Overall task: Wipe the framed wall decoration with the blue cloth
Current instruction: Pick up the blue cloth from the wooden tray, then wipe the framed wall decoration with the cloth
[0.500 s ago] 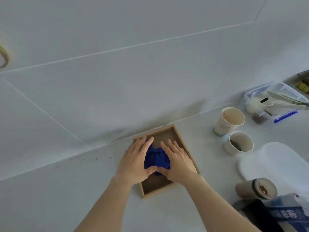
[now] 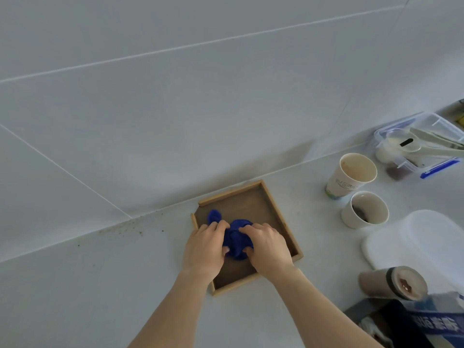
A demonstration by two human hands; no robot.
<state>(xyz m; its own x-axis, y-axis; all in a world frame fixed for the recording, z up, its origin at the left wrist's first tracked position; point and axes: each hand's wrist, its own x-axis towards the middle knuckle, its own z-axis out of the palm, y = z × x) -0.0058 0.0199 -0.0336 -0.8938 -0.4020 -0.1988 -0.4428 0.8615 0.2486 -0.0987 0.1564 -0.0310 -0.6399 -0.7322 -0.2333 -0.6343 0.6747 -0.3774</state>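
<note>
Nearest the camera, two bare forearms are seen reaching forward over the pale tabletop [image 2: 75, 297]. The left hand [image 2: 204, 249] and the right hand [image 2: 268, 247] are placed side by side on the framed wall decoration [image 2: 263, 207], which lies flat on the tabletop with its dark panel facing up and its light wooden rim around it. The blue cloth [image 2: 237, 241] is bunched up between the two hands on that panel, toward the frame's near left part. The grip of the left hand is closed on the cloth, with the fingers curled over its left side; the grip of the right hand is closed on the cloth likewise, fingers bent over its right side and thumb tucked against it. A small tail of cloth is seen just beyond the left hand's fingers.

To the right of the frame, a lidded tumbler [image 2: 394, 282] is laid on its side, near a white plastic lid [image 2: 421, 242]. Farther right of the frame, a short white cup [image 2: 365, 209] and a taller paper cup [image 2: 351, 174] are stood upright. Beyond them a clear container with blue clips [image 2: 424, 144] is seen holding utensils. Behind the frame, the tiled wall [image 2: 200, 96] is met by the tabletop
</note>
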